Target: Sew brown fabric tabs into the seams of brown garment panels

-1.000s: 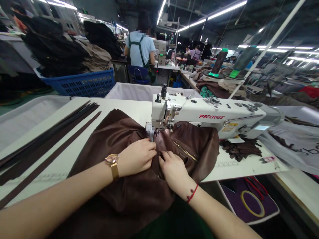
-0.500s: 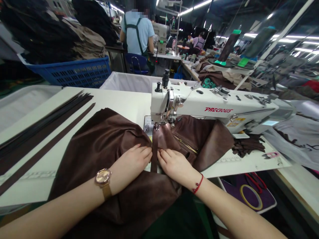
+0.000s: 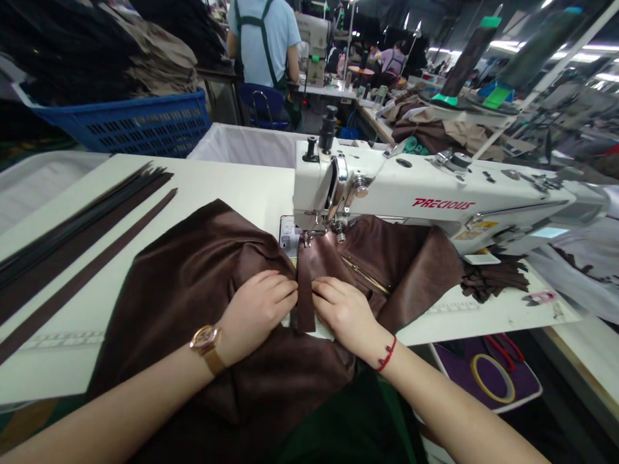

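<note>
A brown leather garment piece [image 3: 178, 277] is spread over the machine bed and hangs over the table's front edge. A narrow brown leather strip [image 3: 305, 296] lies on it, its far end under the presser foot of the white sewing machine [image 3: 377, 187]. Just left of the strip, my left hand [image 3: 258, 312] is closed on the leather, fingers together. My right hand [image 3: 345, 316] grips the leather right of the strip in the same way. Both thumbs are hidden. A brass zipper [image 3: 366, 275] shows in the leather beyond my right hand.
Loose strips [image 3: 91, 232] lie along the table's left side. Thread snips [image 3: 539, 298] and a bundle of brown scraps [image 3: 496, 274] sit at right. Below, a drawer holds a tape roll [image 3: 493, 378] and red-handled scissors [image 3: 505, 351]. A blue basket [image 3: 130, 125] and a seated person [image 3: 264, 51] are beyond.
The view has shifted a little, with the machine now larger and further right. The strip's near end now lies free on top. Both hands stay beside the strip.
</note>
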A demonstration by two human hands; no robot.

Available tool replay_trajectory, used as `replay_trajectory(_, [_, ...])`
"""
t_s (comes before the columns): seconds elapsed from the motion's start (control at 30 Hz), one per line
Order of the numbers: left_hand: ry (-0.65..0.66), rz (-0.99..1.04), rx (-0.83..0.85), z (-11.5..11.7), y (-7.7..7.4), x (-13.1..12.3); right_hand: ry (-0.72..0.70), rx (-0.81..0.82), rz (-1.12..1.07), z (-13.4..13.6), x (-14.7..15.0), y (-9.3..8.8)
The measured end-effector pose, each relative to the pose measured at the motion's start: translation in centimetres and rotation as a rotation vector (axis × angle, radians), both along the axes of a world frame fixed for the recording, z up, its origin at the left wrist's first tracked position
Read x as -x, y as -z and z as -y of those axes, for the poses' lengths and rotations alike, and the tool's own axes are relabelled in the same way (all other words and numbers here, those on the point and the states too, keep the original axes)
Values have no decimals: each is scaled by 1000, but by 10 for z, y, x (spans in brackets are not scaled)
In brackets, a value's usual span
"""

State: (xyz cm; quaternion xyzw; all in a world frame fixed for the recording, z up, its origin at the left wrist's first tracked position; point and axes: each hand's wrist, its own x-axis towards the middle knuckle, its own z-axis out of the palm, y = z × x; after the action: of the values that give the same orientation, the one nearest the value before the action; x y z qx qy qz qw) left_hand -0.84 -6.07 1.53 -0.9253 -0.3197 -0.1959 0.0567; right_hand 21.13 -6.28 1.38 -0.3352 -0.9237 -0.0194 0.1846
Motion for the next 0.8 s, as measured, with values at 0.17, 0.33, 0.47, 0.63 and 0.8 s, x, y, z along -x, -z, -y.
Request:
replay_trajectory(0.17, [205,-57,-116,-5,0,4,-120,-5,-1,2,-11,0])
replay_trajectory(0.33, [204,-168,-61,-3,0,-1,-169,-13,34,2,-12,-4])
replay_trajectory(0.47, [160,-233,53,-4,-6,-4,-173,70,-36,-2,-13,-3])
replay_trajectory(0.63, [234,47,181,-13,-2,0,-136,277,-178,-7,-15,-1])
replay_trajectory(0.8, [98,390,637,-27,1,0,14,463,-305,-13,-10,-9])
